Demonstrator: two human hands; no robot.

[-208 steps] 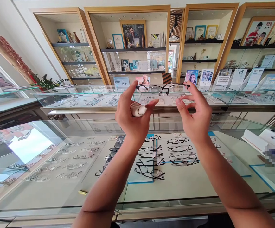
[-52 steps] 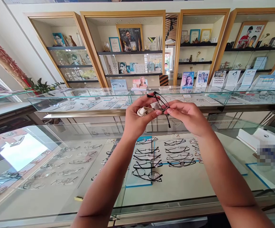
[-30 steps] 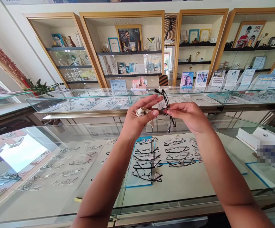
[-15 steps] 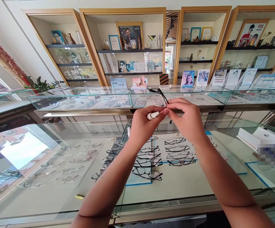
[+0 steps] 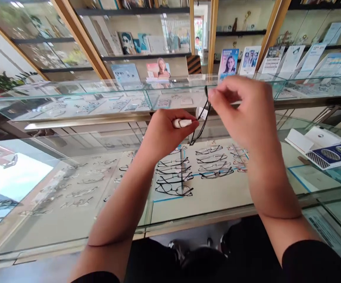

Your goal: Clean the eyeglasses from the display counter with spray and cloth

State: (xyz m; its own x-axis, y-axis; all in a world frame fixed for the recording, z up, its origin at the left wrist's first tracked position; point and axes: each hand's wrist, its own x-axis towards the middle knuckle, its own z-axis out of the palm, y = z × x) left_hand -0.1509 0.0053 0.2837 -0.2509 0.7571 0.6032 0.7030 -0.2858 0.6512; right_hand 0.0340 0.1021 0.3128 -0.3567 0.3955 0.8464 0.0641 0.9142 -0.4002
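Observation:
A pair of dark-framed eyeglasses (image 5: 207,108) is held up over the glass counter, turned on edge, with a small white tag hanging at it. My left hand (image 5: 166,131) is closed, its fingertips pinching the glasses. The same hand also has a small white object (image 5: 182,123) tucked between thumb and fingers; its kind is unclear. My right hand (image 5: 242,108), slightly blurred, has thumb and fingers pinched together at the upper end of a temple arm. Below, under the glass, lie rows of eyeglasses (image 5: 175,179) on blue-edged trays.
The glass-topped display counter (image 5: 211,216) spans the front. A white box with a dark blue patterned panel (image 5: 334,151) sits at right. Behind runs a second glass showcase (image 5: 105,104) bearing upright leaflets (image 5: 228,63), with wooden shelving beyond. A plant (image 5: 2,80) stands at far left.
My view has tilted downward. The hands, earlier close together at the glasses, are now farther apart, the right one higher. The glasses have been turned and hang lower from my left fingers.

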